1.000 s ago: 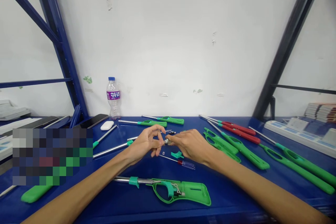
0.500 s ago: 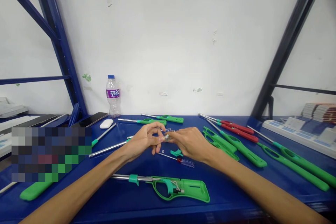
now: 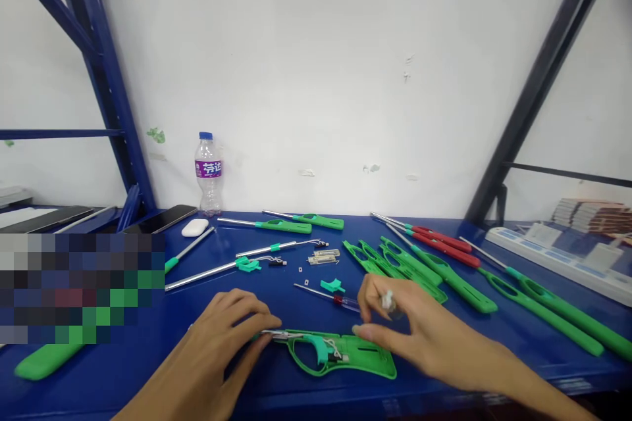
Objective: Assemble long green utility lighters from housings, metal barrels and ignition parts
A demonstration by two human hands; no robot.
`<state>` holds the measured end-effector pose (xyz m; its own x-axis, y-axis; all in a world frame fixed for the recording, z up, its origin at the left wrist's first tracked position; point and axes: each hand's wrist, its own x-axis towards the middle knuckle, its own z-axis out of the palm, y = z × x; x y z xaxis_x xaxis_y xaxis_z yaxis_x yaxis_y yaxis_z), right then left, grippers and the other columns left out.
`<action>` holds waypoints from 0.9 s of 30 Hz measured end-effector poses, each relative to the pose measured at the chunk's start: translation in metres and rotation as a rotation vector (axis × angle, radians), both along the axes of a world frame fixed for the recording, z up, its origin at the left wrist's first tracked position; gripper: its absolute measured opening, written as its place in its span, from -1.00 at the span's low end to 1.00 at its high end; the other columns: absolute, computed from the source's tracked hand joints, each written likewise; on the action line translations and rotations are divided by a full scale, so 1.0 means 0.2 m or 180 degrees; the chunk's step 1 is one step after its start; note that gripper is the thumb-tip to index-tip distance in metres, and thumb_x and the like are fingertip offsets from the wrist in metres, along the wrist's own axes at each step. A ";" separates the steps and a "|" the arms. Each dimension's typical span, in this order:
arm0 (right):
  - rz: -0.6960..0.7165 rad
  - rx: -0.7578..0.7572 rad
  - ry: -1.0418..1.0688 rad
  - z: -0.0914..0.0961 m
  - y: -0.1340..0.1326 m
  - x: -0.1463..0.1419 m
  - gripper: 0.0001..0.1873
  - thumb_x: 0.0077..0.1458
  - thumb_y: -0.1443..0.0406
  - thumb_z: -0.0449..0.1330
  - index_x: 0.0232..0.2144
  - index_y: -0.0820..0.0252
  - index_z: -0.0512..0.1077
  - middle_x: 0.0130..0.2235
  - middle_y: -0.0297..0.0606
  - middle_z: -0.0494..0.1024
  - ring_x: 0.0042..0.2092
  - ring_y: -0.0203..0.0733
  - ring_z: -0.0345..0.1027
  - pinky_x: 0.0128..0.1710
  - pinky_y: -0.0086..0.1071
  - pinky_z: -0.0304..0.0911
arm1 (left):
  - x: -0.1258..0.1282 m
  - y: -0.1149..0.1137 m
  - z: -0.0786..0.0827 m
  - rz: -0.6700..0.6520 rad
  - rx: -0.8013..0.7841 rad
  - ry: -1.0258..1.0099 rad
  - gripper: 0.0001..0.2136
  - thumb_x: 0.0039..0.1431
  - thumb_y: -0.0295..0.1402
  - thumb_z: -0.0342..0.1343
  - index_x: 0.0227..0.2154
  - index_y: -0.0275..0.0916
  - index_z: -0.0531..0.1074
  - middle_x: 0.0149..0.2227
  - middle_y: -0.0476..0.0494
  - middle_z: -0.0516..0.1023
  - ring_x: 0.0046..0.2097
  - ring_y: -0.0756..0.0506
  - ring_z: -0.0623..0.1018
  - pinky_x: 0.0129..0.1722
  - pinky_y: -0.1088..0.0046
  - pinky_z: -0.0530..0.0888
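Near the table's front edge lies an opened green lighter (image 3: 368, 355), its half shell showing a teal trigger (image 3: 316, 347), white wires and a small black part. My left hand (image 3: 222, 335) is closed over its metal tube, thumb and fingers at the shell's front end. Just above the shell's rear end, my right hand (image 3: 409, 329) is curled around a small clear fuel tank (image 3: 388, 302) with a whitish tip, blurred and partly hidden by the fingers. Behind that hand a screwdriver (image 3: 340, 301) lies beside a loose teal trigger (image 3: 332, 285).
Two clear fuel tanks (image 3: 323, 256) and metal tubes with wires (image 3: 266, 249) lie mid-table. Green half shells (image 3: 395, 270), green lighters and red lighters (image 3: 444, 243) lie right. A bottle (image 3: 209, 174), a white case (image 3: 195, 227) and a power strip (image 3: 557, 263) stand farther back.
My hands have parted and come down toward me. The left has taken hold of the opened lighter's tube; the right has carried the clear fuel tank over beside the shell.
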<state>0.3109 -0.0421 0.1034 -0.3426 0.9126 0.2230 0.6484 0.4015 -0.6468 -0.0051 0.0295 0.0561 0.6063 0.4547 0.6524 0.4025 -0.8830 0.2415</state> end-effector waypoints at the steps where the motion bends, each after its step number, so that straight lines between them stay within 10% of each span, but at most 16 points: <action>1: 0.0088 0.0128 -0.0263 -0.01 -0.01 0.00 -0.78 0.41 0.22 0.25 -0.28 0.02 0.28 -0.13 -0.33 0.53 -0.13 -0.15 0.43 -0.10 -0.28 0.37 | -0.01 0.01 -0.01 0.0034 -0.0029 0.0085 -0.73 0.42 -0.40 0.12 0.04 0.08 0.58 -0.09 0.02 0.68 -0.08 -0.13 0.64 -0.06 0.40 0.56; 12: 0.0679 0.0803 -0.1429 -0.12 0.03 -0.10 -0.74 0.40 0.52 0.06 -0.26 0.05 0.35 -0.05 -0.28 0.67 -0.13 -0.12 0.55 -0.16 -0.29 0.37 | 0.04 0.03 -0.06 -0.0246 -0.0370 0.0230 -0.75 0.46 -0.45 0.08 -0.01 0.03 0.57 -0.13 0.00 0.63 -0.13 -0.11 0.59 -0.09 0.38 0.52; 18: 0.0862 0.2143 -0.2311 -0.15 0.05 -0.12 -0.73 0.44 0.48 0.09 -0.30 0.15 0.46 -0.08 -0.26 0.73 -0.31 -0.17 0.55 -0.46 -0.27 0.28 | 0.04 0.02 -0.06 -0.0362 -0.0498 0.0302 -0.76 0.52 -0.48 0.01 -0.06 -0.01 0.54 -0.11 0.00 0.58 -0.10 -0.09 0.54 -0.06 0.39 0.50; 27: 0.0628 0.2758 -0.1902 -0.15 0.05 -0.15 -0.66 0.52 0.47 -0.03 -0.28 0.23 0.46 -0.10 -0.23 0.72 -0.40 -0.29 0.54 -0.49 -0.34 0.30 | 0.03 0.01 -0.07 -0.0375 -0.0554 0.0264 -0.73 0.50 -0.54 0.00 -0.06 -0.06 0.54 -0.09 -0.06 0.48 -0.08 -0.08 0.50 -0.12 0.42 0.50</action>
<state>0.2810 -0.0323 0.0728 -0.7350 0.4403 0.5157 0.6391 0.7038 0.3100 0.0015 0.0316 0.0418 0.7102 0.4791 0.5158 0.3240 -0.8729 0.3647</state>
